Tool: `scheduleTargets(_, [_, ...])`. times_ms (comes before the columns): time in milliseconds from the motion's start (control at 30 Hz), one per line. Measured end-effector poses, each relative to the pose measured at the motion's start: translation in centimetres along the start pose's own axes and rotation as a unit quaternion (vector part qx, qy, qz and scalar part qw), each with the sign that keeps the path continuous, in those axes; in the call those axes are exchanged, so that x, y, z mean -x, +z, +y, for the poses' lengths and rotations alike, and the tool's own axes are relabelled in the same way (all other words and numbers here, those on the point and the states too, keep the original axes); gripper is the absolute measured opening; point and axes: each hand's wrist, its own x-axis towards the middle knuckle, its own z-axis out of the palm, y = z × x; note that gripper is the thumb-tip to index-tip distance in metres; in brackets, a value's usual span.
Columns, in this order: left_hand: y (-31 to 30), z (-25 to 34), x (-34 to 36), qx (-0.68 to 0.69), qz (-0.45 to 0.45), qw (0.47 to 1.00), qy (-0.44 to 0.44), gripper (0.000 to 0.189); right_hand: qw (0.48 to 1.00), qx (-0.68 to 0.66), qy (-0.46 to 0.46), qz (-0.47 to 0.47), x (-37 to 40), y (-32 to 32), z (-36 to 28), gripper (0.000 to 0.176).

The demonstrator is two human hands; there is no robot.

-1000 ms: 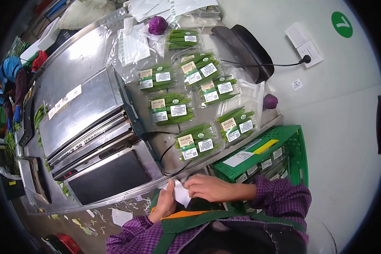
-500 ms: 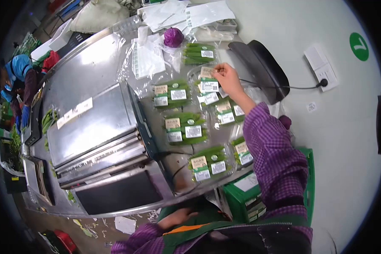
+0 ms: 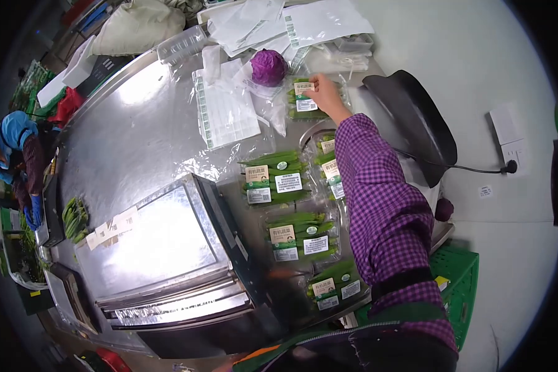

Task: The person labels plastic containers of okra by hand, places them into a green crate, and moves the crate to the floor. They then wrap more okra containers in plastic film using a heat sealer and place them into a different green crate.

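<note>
A pale wall [image 3: 459,62] with a white socket [image 3: 513,152] flanks a shiny metal table [image 3: 115,158].

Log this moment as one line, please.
right hand: touching label | label: over farthest green-vegetable pack | left hand: out of view | beside pack: purple cabbage
</note>
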Motion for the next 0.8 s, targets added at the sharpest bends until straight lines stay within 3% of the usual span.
scheduleTargets(67, [-1.1, 1.5, 0.8, -0.01, -0.01, 0.999, -0.045, 0.048, 0.986, 0.123, -0.107, 0.028, 0.3, 0.1, 0.3, 0.035])
scheduleTargets(100, [-1.7, 2.4, 1.2, -0.016, -0.015, 0.997, -0.07, 0.047, 0.987, 0.123, -0.104, 0.024, 1.0, -0.3, -0.2, 0.035])
scheduleTargets(167, [-3.1, 4.7, 2.0, -0.034, -0.032, 0.991, -0.128, 0.046, 0.925, 0.284, -0.252, -0.018, 2.3, -1.6, -1.0, 0.037])
scheduleTargets(233, [-5.3, 7.8, 3.4, -0.063, -0.056, 0.974, -0.21, 0.046, 0.929, 0.291, -0.227, -0.012, 2.8, -2.7, -0.1, 0.038])
scheduleTargets(267, [-6.6, 8.9, 4.5, -0.062, -0.064, 0.974, -0.206, 0.045, 0.933, 0.296, -0.205, -0.006, 3.1, -3.3, 0.3, 0.039])
scheduleTargets(300, [-8.6, 9.1, 6.1, -0.023, -0.098, 0.991, -0.09, 0.041, 0.934, 0.295, -0.2, -0.004, 3.4, -4.1, 0.7, 0.039])
scheduleTargets(333, [-10.8, 9.1, 7.4, 0.018, -0.131, 0.991, 0.028, 0.037, 0.957, 0.284, -0.046, 0.038, 3.4, -4.9, 1.1, 0.038])
scheduleTargets(367, [-11.8, 9.8, 8.1, 0.049, -0.057, 0.992, 0.103, 0.035, 0.955, 0.264, 0.112, 0.074, 3.8, -5.2, 1.5, 0.037])
scheduleTargets(400, [-12.4, 11.3, 8.5, 0.078, 0.018, 0.982, 0.174, 0.035, 0.955, 0.262, 0.122, 0.069, 3.9, -5.1, 2.4, 0.037])
scheduleTargets(467, [-13.7, 16.2, 6.1, -0.055, 0.098, 0.921, 0.374, 0.019, 0.945, 0.206, 0.253, -0.001, 3.0, -5.6, 4.3, 0.035])
scheduleTargets(533, [-12.8, 22.1, 3.3, -0.139, 0.234, 0.899, 0.342, 0.015, 0.96, 0.142, 0.239, 0.042, 3.0, -4.8, 5.2, 0.037])
scheduleTargets(567, [-13.1, 24.4, 0.9, -0.183, 0.23, 0.882, 0.368, 0.018, 0.961, 0.151, 0.228, 0.048, 1.6, -3.2, 7.7, 0.034])
scheduleTargets(600, [-13.2, 26.7, -2.1, -0.23, 0.214, 0.861, 0.4, 0.021, 0.953, 0.275, 0.066, 0.113, -1.6, 2.1, 14.2, 0.03])
scheduleTargets(667, [-13.5, 31.3, -8.0, -0.33, 0.147, 0.842, 0.402, 0.03, 0.962, 0.117, 0.167, 0.181, 2.2, -1.4, 6.1, 0.029])
scheduleTargets(733, [-16.0, 34.6, -15.5, -0.452, 0.112, 0.806, 0.364, 0.049, 0.92, -0.02, 0.284, 0.268, 4.4, -4.8, -1.4, 0.027])
scheduleTargets(767, [-17.4, 35.7, -19.1, -0.52, 0.128, 0.772, 0.343, 0.062, 0.909, -0.081, 0.312, 0.265, 3.2, -5.0, -1.5, 0.019])
scheduleTargets(800, [-19.0, 36.5, -23.2, -0.549, 0.135, 0.765, 0.31, 0.071, 0.938, -0.009, 0.244, 0.246, 2.3, -4.4, -1.3, 0.016])
